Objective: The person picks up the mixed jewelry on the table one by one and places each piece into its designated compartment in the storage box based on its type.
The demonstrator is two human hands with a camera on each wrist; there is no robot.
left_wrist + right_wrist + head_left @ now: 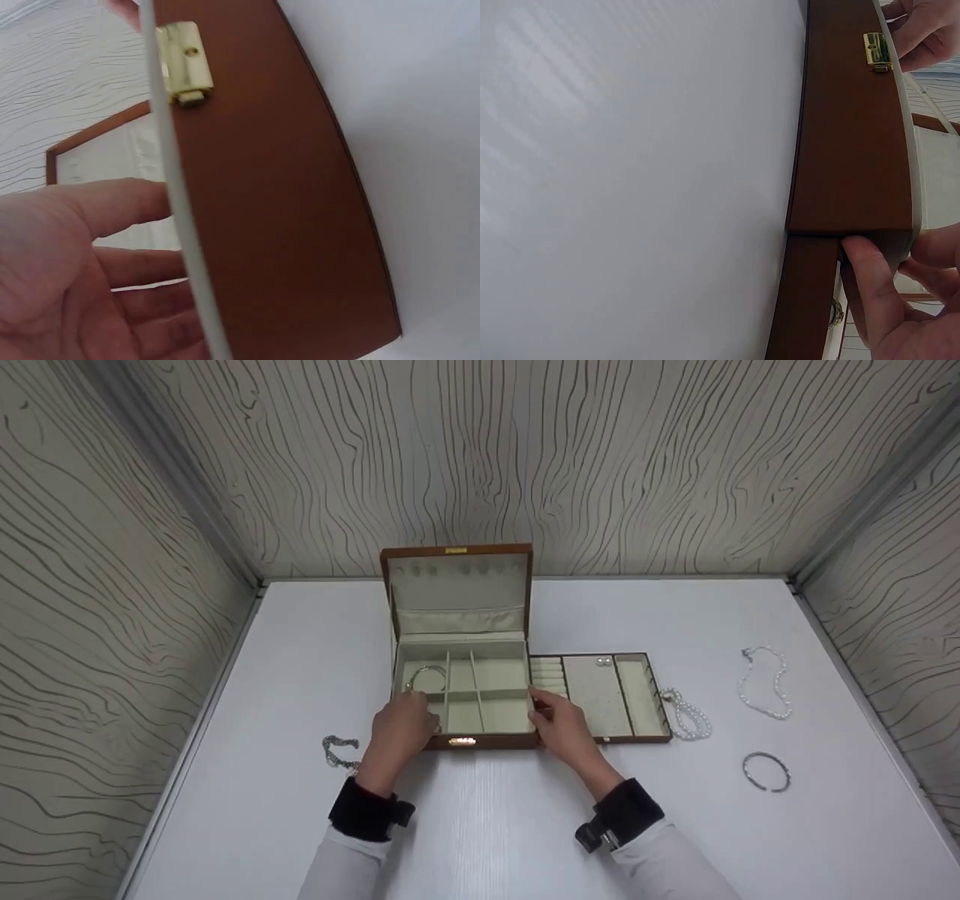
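Note:
A brown jewelry box (484, 740) stands with its lid (459, 592) raised and a cream, divided interior showing. Over its front left compartment is my left hand (405, 724), thumb and fingers reaching down behind the front wall (262, 187); the fingertips are hidden there. Just beyond that hand, a bangle (429, 668) lies in the back left compartment. My right hand (562, 724) grips the right wall of the box, thumb (870, 277) on the outside where the drawer (802, 300) meets it and fingers at the rim. The drawer extends out to the right.
A pair of pearl earrings (604, 661) sits in the drawer. Pearl strands (694, 720) lie against its right end. Farther right are a pearl necklace (785, 682) and an open-ended bangle (787, 776). A silver chain bracelet (330, 750) lies left of the box. Patterned walls enclose the white table (480, 825).

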